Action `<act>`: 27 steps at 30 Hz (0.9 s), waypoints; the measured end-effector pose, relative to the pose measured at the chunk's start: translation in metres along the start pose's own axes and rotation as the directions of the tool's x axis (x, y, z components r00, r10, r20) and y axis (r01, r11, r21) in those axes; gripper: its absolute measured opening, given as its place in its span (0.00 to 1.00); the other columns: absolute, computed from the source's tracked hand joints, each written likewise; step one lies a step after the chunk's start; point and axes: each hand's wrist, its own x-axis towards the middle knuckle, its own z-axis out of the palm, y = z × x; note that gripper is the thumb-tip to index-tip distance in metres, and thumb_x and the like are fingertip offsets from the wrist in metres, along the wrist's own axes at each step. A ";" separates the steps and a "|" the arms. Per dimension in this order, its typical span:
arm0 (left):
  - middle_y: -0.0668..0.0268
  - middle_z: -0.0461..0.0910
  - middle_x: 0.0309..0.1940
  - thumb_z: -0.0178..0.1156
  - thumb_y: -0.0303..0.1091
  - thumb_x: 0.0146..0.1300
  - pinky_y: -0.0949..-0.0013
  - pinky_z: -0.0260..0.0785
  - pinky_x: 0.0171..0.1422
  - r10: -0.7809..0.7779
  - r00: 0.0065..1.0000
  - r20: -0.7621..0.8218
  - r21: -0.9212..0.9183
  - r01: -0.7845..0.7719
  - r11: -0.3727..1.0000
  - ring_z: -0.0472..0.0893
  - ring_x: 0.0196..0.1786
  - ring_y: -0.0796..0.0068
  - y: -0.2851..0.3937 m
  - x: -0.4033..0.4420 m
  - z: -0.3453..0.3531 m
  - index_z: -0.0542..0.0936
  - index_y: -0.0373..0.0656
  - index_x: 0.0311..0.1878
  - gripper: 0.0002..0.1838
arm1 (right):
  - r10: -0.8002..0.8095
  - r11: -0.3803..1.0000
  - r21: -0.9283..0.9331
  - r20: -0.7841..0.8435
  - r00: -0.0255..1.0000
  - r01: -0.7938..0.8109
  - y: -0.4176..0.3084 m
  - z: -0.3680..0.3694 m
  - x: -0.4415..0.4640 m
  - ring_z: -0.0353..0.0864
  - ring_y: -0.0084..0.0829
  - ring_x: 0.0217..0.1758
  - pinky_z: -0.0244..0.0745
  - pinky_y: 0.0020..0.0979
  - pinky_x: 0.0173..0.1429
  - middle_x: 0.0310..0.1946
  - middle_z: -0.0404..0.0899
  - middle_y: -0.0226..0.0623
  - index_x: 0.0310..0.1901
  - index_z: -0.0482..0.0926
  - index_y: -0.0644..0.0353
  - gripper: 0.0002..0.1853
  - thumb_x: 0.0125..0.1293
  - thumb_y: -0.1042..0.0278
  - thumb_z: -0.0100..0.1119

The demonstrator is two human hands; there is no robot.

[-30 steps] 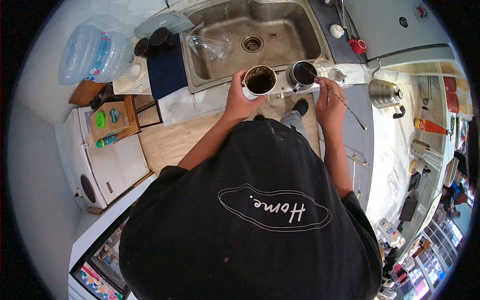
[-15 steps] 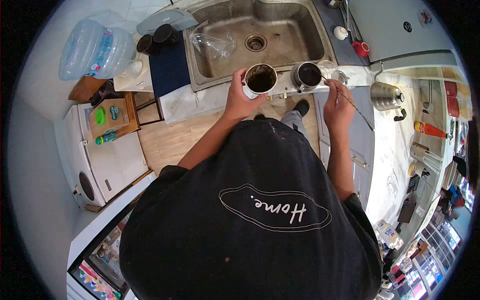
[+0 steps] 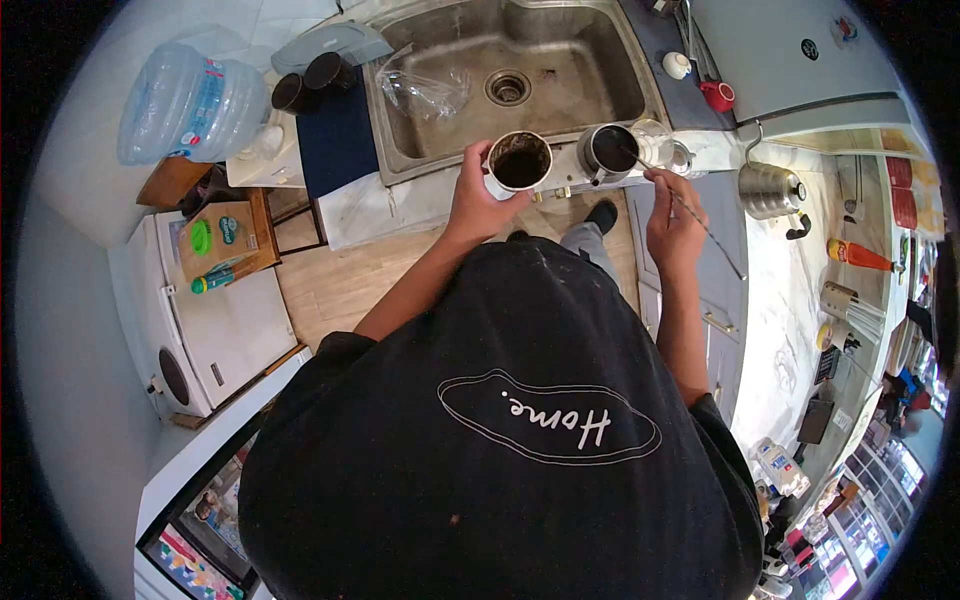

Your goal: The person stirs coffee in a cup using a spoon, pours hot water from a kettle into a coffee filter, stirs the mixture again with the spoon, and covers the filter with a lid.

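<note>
My left hand (image 3: 478, 205) is wrapped round a white cup (image 3: 496, 186), tilted so its opening faces me, with dark residue on its inner wall and something dark inside. My right hand (image 3: 676, 225) pinches a long, thin stirring spoon (image 3: 722, 248) with a twisted handle. The spoon's far end dips into a metal pitcher (image 3: 588, 160) holding dark liquid, which stands on the counter edge in front of the sink. Beside the pitcher are a clear glass (image 3: 655, 143) and a smaller clear container (image 3: 682, 158).
Behind the cup lies a steel sink (image 3: 570, 95) with a crumpled plastic bag (image 3: 430, 95). Two black cups (image 3: 330, 70) stand left of it, near a large water bottle (image 3: 195, 105). A metal kettle (image 3: 770, 190) and a red-orange bottle (image 3: 858, 257) are at right.
The spoon has changed angle: its handle end has swung lower, toward me, while its other end stays in the pitcher. My left hand and the cup have barely moved.
</note>
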 end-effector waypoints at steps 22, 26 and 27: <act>0.52 0.81 0.55 0.81 0.34 0.48 0.57 0.74 0.64 0.013 1.000 -0.001 -0.002 -0.013 1.000 0.83 0.59 0.55 0.000 0.002 0.004 0.67 0.39 0.65 0.43 | -0.029 0.997 0.073 0.070 0.997 0.024 0.002 -0.003 0.006 0.88 0.43 0.49 0.79 0.38 0.57 0.44 0.89 0.42 0.47 0.86 0.61 0.08 0.76 0.74 0.57; 0.52 0.82 0.55 0.81 0.33 0.48 0.57 0.74 0.64 -0.003 1.000 0.005 0.047 0.003 0.999 0.83 0.59 0.55 0.007 0.002 0.005 0.67 0.39 0.65 0.43 | -0.083 0.992 0.100 0.070 0.994 0.076 0.001 0.003 0.009 0.87 0.46 0.50 0.79 0.41 0.56 0.44 0.88 0.42 0.47 0.86 0.59 0.07 0.75 0.72 0.59; 0.52 0.81 0.55 0.81 0.33 0.48 0.57 0.74 0.64 0.000 1.000 0.003 0.047 0.000 0.999 0.83 0.59 0.55 0.005 0.001 0.006 0.67 0.39 0.65 0.43 | -0.087 0.989 0.123 0.059 0.994 0.079 0.001 0.006 0.011 0.86 0.47 0.50 0.79 0.42 0.56 0.44 0.88 0.41 0.46 0.86 0.58 0.06 0.74 0.72 0.59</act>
